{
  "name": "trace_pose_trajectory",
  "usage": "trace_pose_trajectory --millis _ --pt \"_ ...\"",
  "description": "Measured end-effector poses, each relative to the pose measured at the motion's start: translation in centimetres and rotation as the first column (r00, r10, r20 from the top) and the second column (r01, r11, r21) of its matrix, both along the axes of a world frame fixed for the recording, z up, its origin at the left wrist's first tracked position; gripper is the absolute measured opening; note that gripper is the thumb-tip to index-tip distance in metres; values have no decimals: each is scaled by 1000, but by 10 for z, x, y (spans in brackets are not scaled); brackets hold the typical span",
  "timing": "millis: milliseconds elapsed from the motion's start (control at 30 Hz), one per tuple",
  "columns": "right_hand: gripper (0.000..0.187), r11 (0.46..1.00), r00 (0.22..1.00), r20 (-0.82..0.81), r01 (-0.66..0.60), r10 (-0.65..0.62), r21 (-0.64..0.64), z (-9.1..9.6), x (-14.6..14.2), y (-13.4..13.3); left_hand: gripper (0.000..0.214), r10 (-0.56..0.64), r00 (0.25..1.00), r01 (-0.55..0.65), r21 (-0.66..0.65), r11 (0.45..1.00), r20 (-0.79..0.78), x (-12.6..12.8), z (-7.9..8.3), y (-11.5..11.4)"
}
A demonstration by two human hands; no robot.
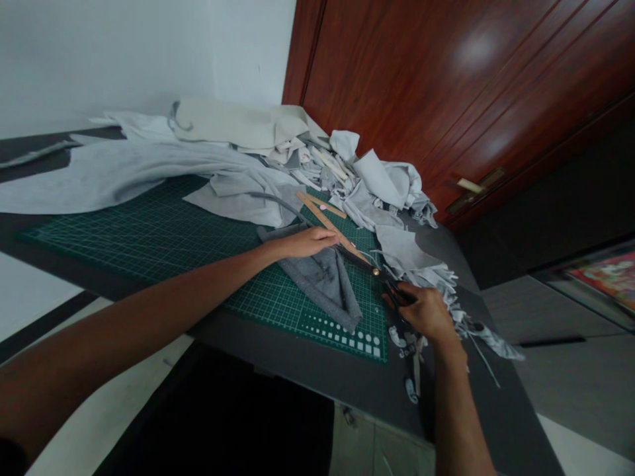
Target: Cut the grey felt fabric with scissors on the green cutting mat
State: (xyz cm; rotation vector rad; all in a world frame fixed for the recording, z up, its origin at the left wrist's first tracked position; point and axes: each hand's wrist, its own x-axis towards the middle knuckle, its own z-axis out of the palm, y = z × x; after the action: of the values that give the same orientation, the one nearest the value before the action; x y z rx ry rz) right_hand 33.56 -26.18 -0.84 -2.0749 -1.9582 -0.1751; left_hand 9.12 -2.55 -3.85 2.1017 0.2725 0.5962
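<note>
Black-handled scissors [377, 272] are in my right hand [427, 311], whose fingers wrap round the handles. Their blades point left, toward my left hand [315, 241]. That hand is closed, with its fingers pressed together on the dark grey fabric [325, 281]. The fabric lies partly on the green cutting mat [163, 238], and a narrow grey strip runs up and left from near the hand. Just beyond the blades lies a wooden set square [325, 215]. My left fingertips are close to the blades; whether cloth sits between the blades I cannot tell.
Light grey cloth [119, 165] spreads along the back left, with a cream roll [238, 125] behind it. Scraps [367, 198] heap up toward the wooden door [397, 79]. Small tools [413, 370] lie near the table's front edge, by my right wrist.
</note>
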Motion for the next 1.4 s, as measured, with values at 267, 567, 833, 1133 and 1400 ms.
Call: trace_pose_trajectory --millis 267,567,833,1133,1400 --pt "29 998 996 60 63 -63 5 2 -1 0 32 -24 999 24 4 1000 22 0 0 1" --pt "17 997 986 153 62 -68 42 5 0 -1 31 -10 1000 10 18 1000 11 -1 3 -1" --pt "19 996 993 109 44 -53 82 3 -1 -2 31 -16 999 15 26 1000 34 0 -1 0" --pt "32 994 996 70 53 -60 96 10 -4 -4 32 -9 1000 9 17 1000 8 -1 2 -2" --pt "19 997 993 92 71 -72 13 3 -1 -1 34 -31 998 31 -7 999 46 0 -1 0"
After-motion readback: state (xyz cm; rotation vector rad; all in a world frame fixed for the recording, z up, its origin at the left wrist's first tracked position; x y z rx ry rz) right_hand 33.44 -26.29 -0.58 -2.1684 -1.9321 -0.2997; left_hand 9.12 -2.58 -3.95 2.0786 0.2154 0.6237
